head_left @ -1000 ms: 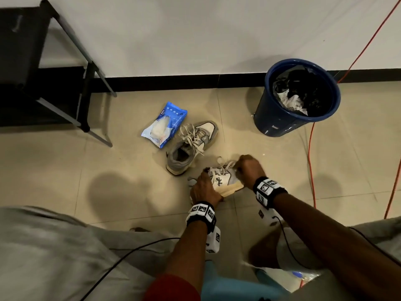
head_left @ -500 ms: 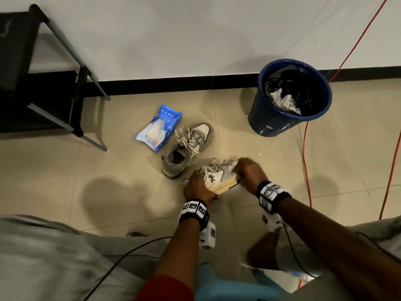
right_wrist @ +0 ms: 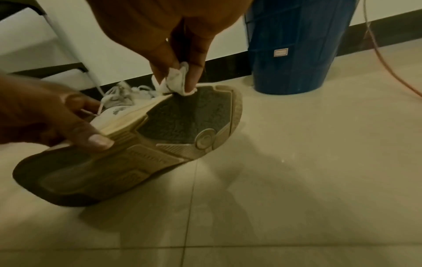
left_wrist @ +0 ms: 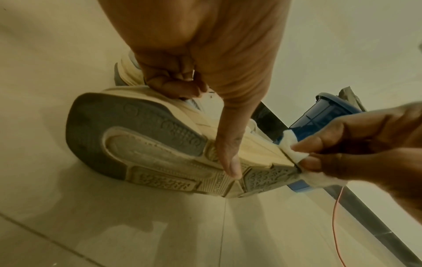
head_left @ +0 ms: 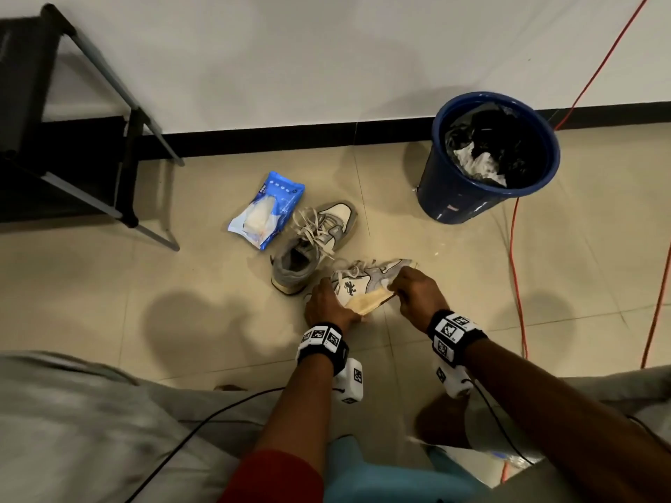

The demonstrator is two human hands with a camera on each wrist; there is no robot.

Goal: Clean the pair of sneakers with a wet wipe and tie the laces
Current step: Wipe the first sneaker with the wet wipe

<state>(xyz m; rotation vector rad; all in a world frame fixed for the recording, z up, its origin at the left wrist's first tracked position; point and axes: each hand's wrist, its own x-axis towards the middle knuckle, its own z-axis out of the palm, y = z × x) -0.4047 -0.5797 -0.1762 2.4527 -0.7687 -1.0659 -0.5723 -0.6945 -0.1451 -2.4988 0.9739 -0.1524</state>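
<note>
A white and grey sneaker [head_left: 366, 285] lies tipped on its side on the floor, sole [left_wrist: 160, 150] toward me. My left hand [head_left: 326, 303] grips it at the heel end, thumb across the sole and fingers curled over the upper. My right hand [head_left: 410, 288] pinches a crumpled white wet wipe [right_wrist: 177, 81] and presses it on the sole's edge near the toe. The second sneaker [head_left: 312, 245] stands upright just behind, its laces loose. A blue pack of wet wipes [head_left: 267, 214] lies left of it.
A blue bin [head_left: 486, 157] with a black liner and used wipes stands at the back right by the wall. An orange cable [head_left: 515, 255] runs down the floor on the right. A black metal chair frame [head_left: 109, 139] stands at the left.
The held sneaker has tipped further onto its side, showing more sole. My right hand with the wipe has slid from the lace area along the sole's edge.
</note>
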